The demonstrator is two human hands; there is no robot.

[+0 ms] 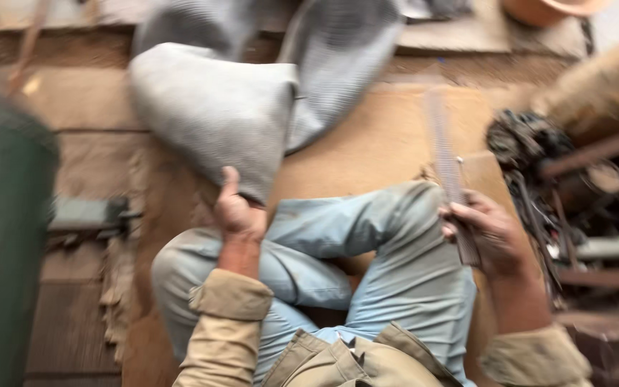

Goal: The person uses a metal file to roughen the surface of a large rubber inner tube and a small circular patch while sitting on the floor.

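I see through one head-worn camera, looking steeply down and close over my crossed legs [367,251] onto the brown mat [374,143]. The picture is blurred throughout.

The person sat cross-legged in pale blue trousers [395,244] on a brown mat [367,143]. The left hand [239,211] gripped the lower corner of a grey cloth [216,107] spread ahead. The right hand [488,229] held a long, thin, toothed tool [447,158] pointing away. Dark tangled scrap [524,140] lay to the right.
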